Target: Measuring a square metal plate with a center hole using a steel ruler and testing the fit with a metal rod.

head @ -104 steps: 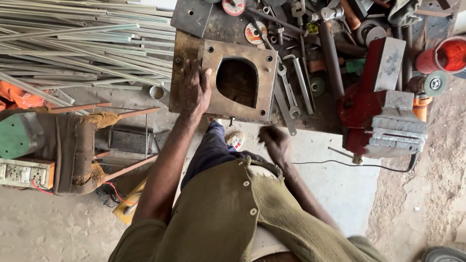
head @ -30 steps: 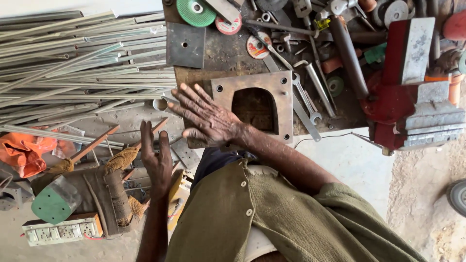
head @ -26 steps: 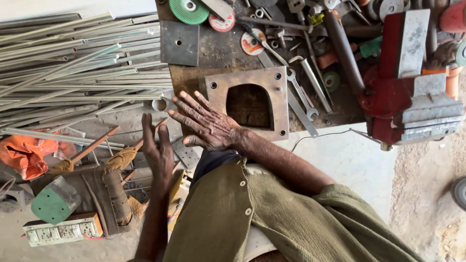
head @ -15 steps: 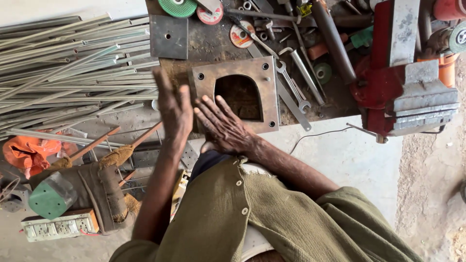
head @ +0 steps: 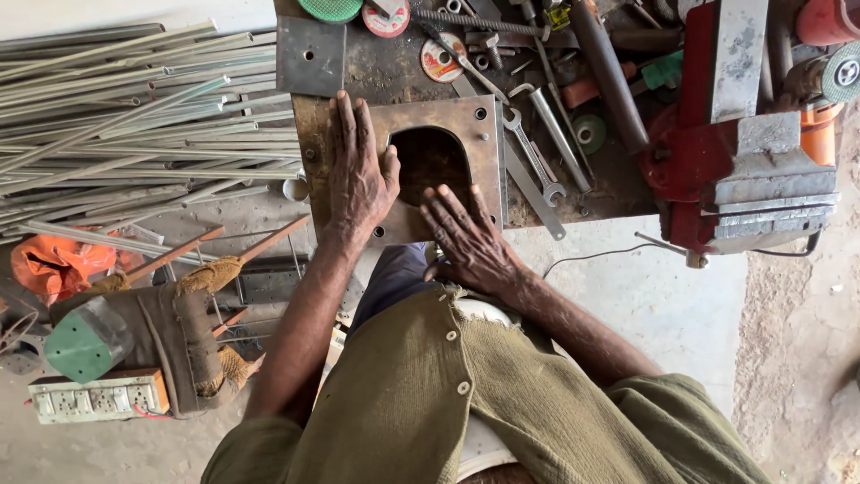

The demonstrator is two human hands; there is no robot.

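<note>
Pressing flat on a rusty square steel plate [head: 484,134] with an arched cut-out in its middle, both of the person's hands rest palm down with nothing gripped. The left hand [head: 358,175] lies on the plate's left part, its fingers stretched out straight and close together toward the far edge, thumb spread toward the cut-out. The right hand [head: 470,242] sits at the plate's near edge, fingers fanned apart and extended, their tips reaching the near rim of the arched opening. The plate itself lies on the near left part of a dark metal workbench [head: 376,67], with small bolt holes at its corners.

Just right of the plate, two open-ended spanners [head: 537,157] lie slanted on the bench. Farther right stands a red bench vise [head: 735,134] with grey jaws. At the bench's far edge lie a green grinding disc [head: 330,9] and worn cutting discs [head: 443,58], and a smaller grey steel plate [head: 310,56] sits beside the far left corner.

Left of the bench, a pile of long thin metal rods [head: 125,116] lies on the concrete floor. Near left, there is an orange cloth [head: 54,264], a green-topped tool [head: 85,341] and a white socket strip [head: 94,394].
</note>
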